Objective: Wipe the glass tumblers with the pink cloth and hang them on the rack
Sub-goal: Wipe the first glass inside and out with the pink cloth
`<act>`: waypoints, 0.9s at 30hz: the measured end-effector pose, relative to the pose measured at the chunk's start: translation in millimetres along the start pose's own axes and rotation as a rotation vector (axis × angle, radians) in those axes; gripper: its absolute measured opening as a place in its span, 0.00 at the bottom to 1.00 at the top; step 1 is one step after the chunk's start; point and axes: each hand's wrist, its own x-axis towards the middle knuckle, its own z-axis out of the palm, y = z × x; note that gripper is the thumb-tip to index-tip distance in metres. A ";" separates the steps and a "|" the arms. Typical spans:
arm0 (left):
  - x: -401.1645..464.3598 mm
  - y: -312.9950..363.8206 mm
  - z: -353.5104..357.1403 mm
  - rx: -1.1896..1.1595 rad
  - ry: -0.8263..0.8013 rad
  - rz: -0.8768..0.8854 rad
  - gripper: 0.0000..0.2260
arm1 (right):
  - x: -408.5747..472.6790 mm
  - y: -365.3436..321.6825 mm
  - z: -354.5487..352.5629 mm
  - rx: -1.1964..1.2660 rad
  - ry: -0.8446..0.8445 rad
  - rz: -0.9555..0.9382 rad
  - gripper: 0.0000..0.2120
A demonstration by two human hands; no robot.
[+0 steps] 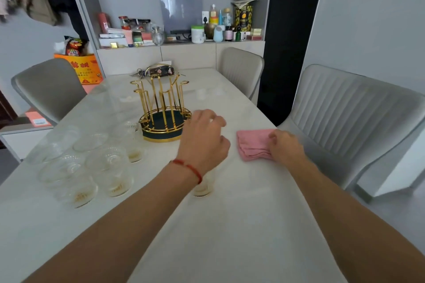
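Right hand [284,145] pinches cloth [251,143] on worktop [230,225]. Left hand [203,140] loose, holds nothing, hovering; tumblers [108,167] lie to its left, rack [164,112] just beyond.

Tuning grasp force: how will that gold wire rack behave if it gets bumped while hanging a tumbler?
The rack is probably fairly stable: its round dark base is wide next to the thin prongs. The prongs look rigid, not floppy. On the smooth table it may slide rather than tip. All prongs are empty now.
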 end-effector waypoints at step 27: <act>72.4 43.7 15.8 -1.190 -0.747 -0.527 0.16 | -20.3 47.2 -47.9 1.468 -0.629 0.287 0.22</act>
